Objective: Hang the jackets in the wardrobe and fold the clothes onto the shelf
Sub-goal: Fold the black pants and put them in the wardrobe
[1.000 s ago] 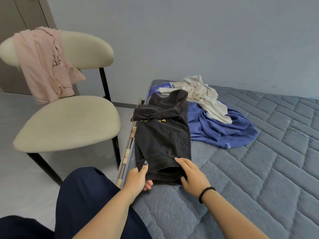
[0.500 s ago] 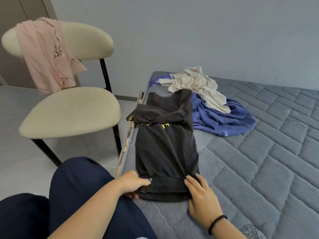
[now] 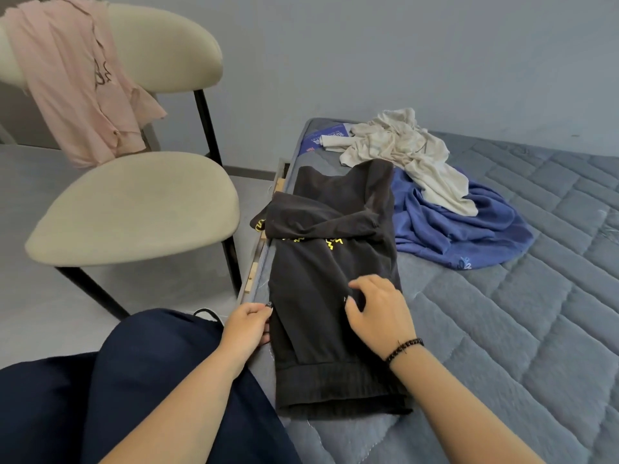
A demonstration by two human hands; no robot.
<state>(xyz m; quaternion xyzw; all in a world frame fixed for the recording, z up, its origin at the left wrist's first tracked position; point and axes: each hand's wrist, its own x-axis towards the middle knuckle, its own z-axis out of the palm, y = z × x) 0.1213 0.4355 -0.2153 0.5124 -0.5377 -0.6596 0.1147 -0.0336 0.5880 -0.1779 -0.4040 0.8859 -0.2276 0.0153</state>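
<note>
There we had the black sweatshirt (image 3: pixel 331 289) lying half-folded at the edge of a grey quilted mattress (image 3: pixel 502 346). Our left hand (image 3: pixel 248 328) pinched its side edge; our right hand (image 3: pixel 378 306) pinched its middle. A cream chair (image 3: pixel 134 205) stood just beside the bed, against a grey wall (image 3: pixel 402 55).

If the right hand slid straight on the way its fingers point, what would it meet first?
The right hand rests on the black sweatshirt, fingers pointing up-left across it. Sliding on, it would likely first meet the folded sleeve ridge by the yellow print; depth is hard to judge.
</note>
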